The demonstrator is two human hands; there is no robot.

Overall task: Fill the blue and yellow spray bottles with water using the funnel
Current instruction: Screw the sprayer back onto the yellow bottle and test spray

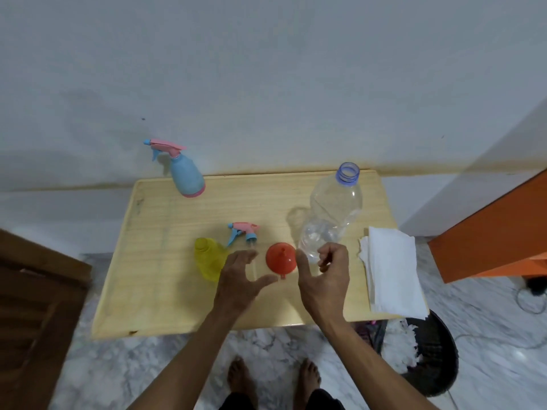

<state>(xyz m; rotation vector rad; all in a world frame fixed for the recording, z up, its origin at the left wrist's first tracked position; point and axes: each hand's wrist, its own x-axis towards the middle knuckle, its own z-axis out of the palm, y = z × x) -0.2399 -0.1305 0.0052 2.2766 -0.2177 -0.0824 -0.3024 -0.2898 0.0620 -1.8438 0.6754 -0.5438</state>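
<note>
No legible text, label, brand or number on any bottle, on the funnel or elsewhere.

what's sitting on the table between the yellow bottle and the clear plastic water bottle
The head view shows the red plastic funnel lying mouth down between the open yellow spray bottle and the clear plastic water bottle, with the left hand hovering there.

Table point(154, 261), centre of frame: pale wood, smooth, faint sheen. Blue spray bottle point(187, 176), yellow bottle point(208, 258), red funnel point(281, 257): plastic, yellow one translucent. Large water bottle point(336, 199): clear glossy plastic. Tissues point(390, 270), right: matt white paper. Floor point(488, 306): glossy marble-patterned.
</note>
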